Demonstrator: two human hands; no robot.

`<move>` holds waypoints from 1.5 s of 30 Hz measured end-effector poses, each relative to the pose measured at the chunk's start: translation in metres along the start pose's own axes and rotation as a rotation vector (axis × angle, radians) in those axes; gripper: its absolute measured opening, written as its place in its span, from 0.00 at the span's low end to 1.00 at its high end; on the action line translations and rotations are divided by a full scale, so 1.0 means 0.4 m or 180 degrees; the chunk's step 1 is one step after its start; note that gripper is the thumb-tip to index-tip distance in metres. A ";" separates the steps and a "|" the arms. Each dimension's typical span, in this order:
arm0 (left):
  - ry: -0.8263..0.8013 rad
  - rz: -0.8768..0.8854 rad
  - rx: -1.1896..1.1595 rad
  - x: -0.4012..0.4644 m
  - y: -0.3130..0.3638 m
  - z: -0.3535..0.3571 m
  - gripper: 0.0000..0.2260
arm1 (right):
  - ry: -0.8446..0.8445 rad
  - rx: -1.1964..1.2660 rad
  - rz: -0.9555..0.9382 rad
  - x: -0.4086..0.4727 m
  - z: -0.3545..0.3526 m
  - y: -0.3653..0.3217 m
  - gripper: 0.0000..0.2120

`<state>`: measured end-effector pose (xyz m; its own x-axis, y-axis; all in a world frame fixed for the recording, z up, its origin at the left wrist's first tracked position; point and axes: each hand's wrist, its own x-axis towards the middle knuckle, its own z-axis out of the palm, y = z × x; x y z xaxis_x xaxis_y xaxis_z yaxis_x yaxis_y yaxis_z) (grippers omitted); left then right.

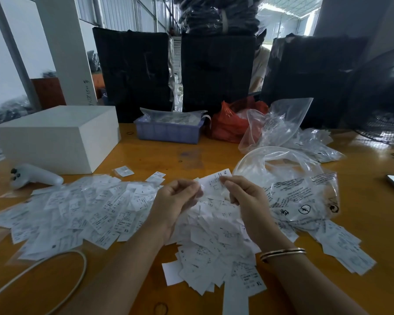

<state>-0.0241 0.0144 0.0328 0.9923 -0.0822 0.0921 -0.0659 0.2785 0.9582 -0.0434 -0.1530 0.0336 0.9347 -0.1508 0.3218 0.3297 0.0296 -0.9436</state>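
Currently I hold the XL tag (pixel 215 183) up over the loose heap of tags (pixel 214 237), midway between the left and right edges of the surface (pixel 214 159). My left hand (pixel 177 197) pinches its left edge with curled fingers; my right hand (pixel 243 196) pinches its far right corner. Its long axis points toward the far edge, tilted right. The spread pile (pixel 77 208) lies left, so I judge the left hand nearer it.

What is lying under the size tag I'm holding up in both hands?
Under the size tag, pinched by the left hand and right hand, lies a heap of loose white tags. The heap covers the orange table there, so anything beneath is hidden.
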 end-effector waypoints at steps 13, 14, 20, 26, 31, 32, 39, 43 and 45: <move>-0.0085 0.0402 0.0726 -0.007 -0.002 0.000 0.06 | 0.0234 0.1815 0.0566 0.021 -0.014 -0.013 0.05; -0.0005 0.0398 0.0774 -0.007 -0.002 -0.002 0.07 | 0.0246 0.1811 0.0545 0.022 -0.017 -0.013 0.05; 0.0204 0.0037 0.0423 0.012 -0.002 -0.010 0.14 | 0.0057 0.1137 0.0509 0.011 -0.010 -0.003 0.15; 0.0319 -0.0141 -0.0398 0.010 0.003 -0.006 0.07 | -0.0512 -0.1673 -0.0137 -0.017 0.036 0.000 0.17; 0.0468 -0.0077 -0.0781 0.004 -0.008 0.010 0.02 | -0.0902 -0.2484 -0.0360 -0.031 0.068 0.009 0.21; 0.0457 -0.0067 -0.0825 0.002 -0.008 0.013 0.03 | -0.0925 -0.2590 -0.0333 -0.034 0.074 0.009 0.26; 0.0225 -0.0090 -0.0690 0.003 -0.007 0.018 0.06 | -0.0119 -0.1043 0.0050 -0.016 0.058 0.006 0.06; -0.0289 -0.0327 -0.0396 -0.002 0.000 0.009 0.10 | 0.0039 -0.0866 0.0209 -0.015 0.036 -0.005 0.07; -0.0523 -0.0371 0.0143 -0.007 -0.002 0.007 0.08 | -0.0152 -0.1351 0.0043 -0.014 0.031 -0.005 0.05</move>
<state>-0.0271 0.0118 0.0325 0.9634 -0.2674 0.0195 0.0400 0.2154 0.9757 -0.0476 -0.1401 0.0346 0.9470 -0.1070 0.3030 0.2428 -0.3795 -0.8928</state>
